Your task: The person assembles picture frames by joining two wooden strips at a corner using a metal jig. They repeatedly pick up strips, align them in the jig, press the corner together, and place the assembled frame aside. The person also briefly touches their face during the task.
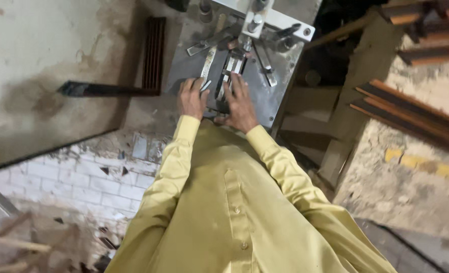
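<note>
Both my hands rest on the grey metal machine table point(186, 60) of a press-like machine. My left hand point(192, 97) lies flat on a long pale metal strip point(208, 63) and grips its near end. My right hand point(241, 101) presses on a dark ribbed profile piece point(229, 71) that runs under the white clamp head point(277, 20). Yellow shirt sleeves lead back to me. The fingertips of both hands partly hide the near ends of the pieces.
Angled metal guides point(265, 63) fan out on the table below the clamp head. A dark framed corner piece point(151, 55) leans at the left. Stacked brown profiles point(411, 114) lie on a ledge at right. A white brick wall point(83, 182) is below left.
</note>
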The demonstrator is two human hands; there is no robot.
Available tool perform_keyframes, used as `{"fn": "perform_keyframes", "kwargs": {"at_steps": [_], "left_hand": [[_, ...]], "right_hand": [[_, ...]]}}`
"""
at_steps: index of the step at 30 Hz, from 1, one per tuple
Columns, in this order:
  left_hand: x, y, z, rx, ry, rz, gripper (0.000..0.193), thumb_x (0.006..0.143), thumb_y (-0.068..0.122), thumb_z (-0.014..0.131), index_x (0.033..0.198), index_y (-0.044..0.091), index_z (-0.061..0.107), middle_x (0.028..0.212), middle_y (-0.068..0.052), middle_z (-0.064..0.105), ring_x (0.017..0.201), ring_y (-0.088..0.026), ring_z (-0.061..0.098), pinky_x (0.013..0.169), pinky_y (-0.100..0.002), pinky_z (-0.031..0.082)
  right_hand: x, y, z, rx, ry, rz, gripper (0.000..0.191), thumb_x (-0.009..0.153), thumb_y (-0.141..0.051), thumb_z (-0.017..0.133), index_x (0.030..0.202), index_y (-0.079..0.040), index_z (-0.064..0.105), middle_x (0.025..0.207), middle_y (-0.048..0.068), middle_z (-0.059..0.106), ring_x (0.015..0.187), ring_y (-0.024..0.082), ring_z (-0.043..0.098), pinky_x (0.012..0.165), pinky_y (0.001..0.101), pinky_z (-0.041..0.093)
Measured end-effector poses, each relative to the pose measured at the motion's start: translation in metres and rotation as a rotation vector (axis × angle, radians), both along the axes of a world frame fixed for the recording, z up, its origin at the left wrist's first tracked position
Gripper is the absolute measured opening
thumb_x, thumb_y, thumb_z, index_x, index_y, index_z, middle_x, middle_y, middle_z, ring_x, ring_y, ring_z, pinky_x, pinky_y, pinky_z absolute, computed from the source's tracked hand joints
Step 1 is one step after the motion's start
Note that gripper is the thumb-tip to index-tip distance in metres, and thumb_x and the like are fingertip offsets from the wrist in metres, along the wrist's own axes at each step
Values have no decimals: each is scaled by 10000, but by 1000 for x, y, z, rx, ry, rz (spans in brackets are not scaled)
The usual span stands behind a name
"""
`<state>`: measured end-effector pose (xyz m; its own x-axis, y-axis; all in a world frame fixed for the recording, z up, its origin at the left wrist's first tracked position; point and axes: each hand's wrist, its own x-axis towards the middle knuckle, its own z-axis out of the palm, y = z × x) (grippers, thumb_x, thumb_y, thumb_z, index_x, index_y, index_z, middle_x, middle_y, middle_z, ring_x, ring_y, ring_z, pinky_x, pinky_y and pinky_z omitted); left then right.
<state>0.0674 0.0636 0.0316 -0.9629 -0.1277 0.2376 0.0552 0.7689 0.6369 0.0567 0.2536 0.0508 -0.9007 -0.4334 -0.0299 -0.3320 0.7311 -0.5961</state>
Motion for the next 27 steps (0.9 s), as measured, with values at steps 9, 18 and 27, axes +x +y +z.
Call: {"fn": "perform_keyframes", "kwargs": {"at_steps": [9,18,27], "left_hand": [[1,-19,-15,-173,-131,-93,192,902,223,807,940,54,725,978,-131,664,968,-368,652,790,-498,544],[-35,15,-6,72,-23,-115,153,818,187,820,814,66,726,839,-126,697,778,-360,693,707,-468,559],[-70,40,-5,48,-3,-82,166,718,215,835,736,81,739,813,-117,722,728,-344,708,674,-447,570]], "right_hand": [[-18,-1,-20,175,34,53,1349,529,-617,940,1567,-6,332,1629,278,180,1496,480,201,1216,597,188],[-17,3,-23,142,114,60,1151,618,-622,890,1479,22,478,1582,275,322,1401,496,346,1152,575,308],[9,-7,-31,105,241,9,674,781,-530,825,1269,-79,714,1234,211,518,1103,397,471,952,523,407]]}}
